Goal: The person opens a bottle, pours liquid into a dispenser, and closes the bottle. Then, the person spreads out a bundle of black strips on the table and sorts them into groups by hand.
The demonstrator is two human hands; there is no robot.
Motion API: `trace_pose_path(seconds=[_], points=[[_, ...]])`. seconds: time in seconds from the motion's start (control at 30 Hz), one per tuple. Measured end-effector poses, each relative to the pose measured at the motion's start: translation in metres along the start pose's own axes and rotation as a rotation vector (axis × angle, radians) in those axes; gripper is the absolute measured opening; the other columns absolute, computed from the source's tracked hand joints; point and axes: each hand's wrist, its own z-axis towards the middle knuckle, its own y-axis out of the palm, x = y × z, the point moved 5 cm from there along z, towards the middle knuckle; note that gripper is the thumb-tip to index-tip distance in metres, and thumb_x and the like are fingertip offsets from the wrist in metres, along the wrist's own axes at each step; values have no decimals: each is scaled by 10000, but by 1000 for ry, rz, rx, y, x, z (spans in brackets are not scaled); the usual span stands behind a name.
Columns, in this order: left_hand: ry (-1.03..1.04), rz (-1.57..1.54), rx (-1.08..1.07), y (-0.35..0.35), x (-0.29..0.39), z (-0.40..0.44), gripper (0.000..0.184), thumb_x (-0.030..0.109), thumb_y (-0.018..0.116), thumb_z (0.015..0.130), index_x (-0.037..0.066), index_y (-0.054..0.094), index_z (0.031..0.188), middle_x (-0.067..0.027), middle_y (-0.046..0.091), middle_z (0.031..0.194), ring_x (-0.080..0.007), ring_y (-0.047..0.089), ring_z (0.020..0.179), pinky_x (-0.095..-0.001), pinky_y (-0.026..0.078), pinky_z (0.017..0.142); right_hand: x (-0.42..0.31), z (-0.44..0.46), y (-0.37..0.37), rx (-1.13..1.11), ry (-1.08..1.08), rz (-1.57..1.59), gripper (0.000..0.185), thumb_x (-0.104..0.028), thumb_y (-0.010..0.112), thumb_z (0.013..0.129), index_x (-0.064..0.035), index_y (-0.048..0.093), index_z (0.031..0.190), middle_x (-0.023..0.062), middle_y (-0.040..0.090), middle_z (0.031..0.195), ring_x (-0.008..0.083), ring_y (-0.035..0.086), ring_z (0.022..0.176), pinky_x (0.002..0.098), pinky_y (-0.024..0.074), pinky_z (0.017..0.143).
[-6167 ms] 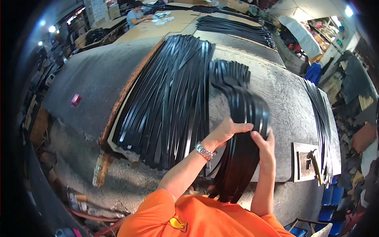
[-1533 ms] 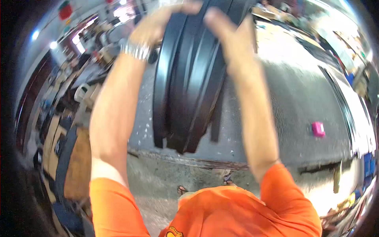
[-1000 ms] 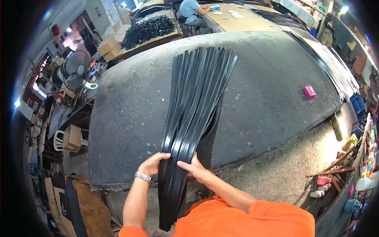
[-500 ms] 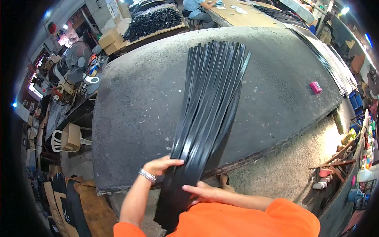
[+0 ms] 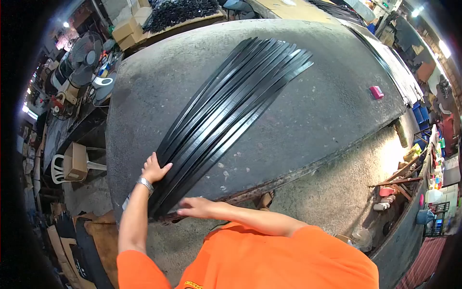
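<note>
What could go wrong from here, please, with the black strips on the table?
The near ends of the black strips lie at the near edge of the table, so some might slip off if nudged.

The left hand touches them only near that end, while the far ends fan out unheld, so a sideways push could spread them unevenly.

The right hand is close to the near ends and might knock a few out of line.

Pretty clearly a workshop tbh: big grey worktable (image 5: 298,130) with long black strips (image 5: 236,103) on it, cluttered bench (image 5: 54,136) and fan (image 5: 86,50) left of the worktable, heap of black pieces (image 5: 180,13) beyond it.
</note>
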Motion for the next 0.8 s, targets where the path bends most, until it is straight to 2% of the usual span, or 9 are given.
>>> trace_pose_path(seconds=[0.07,0.1,0.3,0.37,0.43,0.5,0.57,0.67,0.8], points=[[-19,-65,106,17,-7,-10,1082,716,606,880,48,196,1627,-226,265,1656,-444,253,1511,-584,198,1211,16,-51,-20,44,49,-37,621,-537,585,989,-19,593,1332,236,694,1227,354,668,1153,443,524,959],[14,-69,164,22,-9,-14,1057,708,585,898,46,202,1626,-231,266,1657,-436,257,1513,-583,175,1217,27,-75,-33,85,91,-47,594,-510,592,996,-34,590,1351,232,694,1233,346,662,1177,435,522,976],[4,-69,352,31,-5,-23,903,669,511,965,72,295,1607,-206,310,1649,-366,282,1522,-597,168,1218,80,-213,-107,502,392,163,495,-306,656,1000,-29,563,1400,155,712,1212,241,682,1122,375,546,967],[-26,-54,396,32,-2,-24,823,631,509,985,91,353,1587,-193,329,1643,-349,298,1518,-593,168,1221,105,-236,-126,642,422,247,459,-296,668,977,-27,606,1343,182,732,1158,263,695,1110,387,546,962],[-86,-17,408,30,3,-24,798,604,531,986,109,361,1589,-180,325,1649,-342,304,1518,-580,162,1225,120,-241,-143,676,377,266,436,-271,656,985,-14,605,1333,181,733,1153,268,702,1090,382,551,945],[-133,33,473,25,16,-32,770,581,539,992,132,360,1591,-172,207,1692,-370,259,1534,-668,147,1200,120,-237,-169,653,304,246,424,-273,647,988,-18,608,1325,183,733,1150,271,706,1079,386,553,934],[-164,0,596,30,24,-44,779,574,547,992,133,342,1600,-182,169,1699,-381,216,1548,-690,142,1188,86,-235,-205,564,286,-36,400,-288,640,987,-50,620,1308,220,727,1129,328,718,1057,413,561,902],[-173,-34,682,31,78,-98,820,567,580,978,146,296,1621,-207,147,1699,-399,188,1554,-686,133,1192,74,-232,-248,535,154,-230,336,-246,649,967,-57,643,1244,181,731,1070,348,715,1003,439,567,851],[-358,-32,556,80,118,-162,997,644,656,890,216,184,1657,-209,28,1714,-444,102,1566,-732,85,1175,96,-233,-294,585,85,-451,330,-214,659,941,-59,651,1232,152,724,1061,332,701,992,440,557,859]])
